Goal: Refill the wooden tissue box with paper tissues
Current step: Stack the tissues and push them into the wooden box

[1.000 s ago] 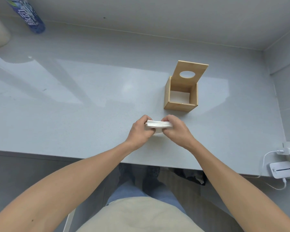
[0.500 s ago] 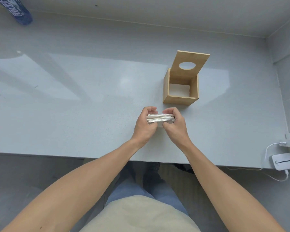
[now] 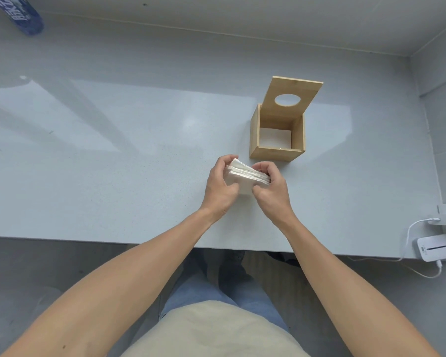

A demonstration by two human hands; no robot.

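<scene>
A stack of white paper tissues (image 3: 245, 175) is held between both hands above the grey countertop (image 3: 113, 163), tilted so its left end is higher. My left hand (image 3: 220, 186) grips the left end and my right hand (image 3: 271, 189) grips the right end. Just beyond them stands the wooden tissue box (image 3: 277, 153), its hinged lid (image 3: 291, 99) with an oval hole raised upright at the back. The white bottom of the box shows inside.
A blue bottle (image 3: 18, 14) lies at the far left corner. A white charger device (image 3: 434, 248) with a cable hangs at the right edge, near a white block. Walls close off the back and the right side.
The tissue stack has risen off the counter and tilted, left end up, and now sits closer to the box. Both hands kept their grip on it.
</scene>
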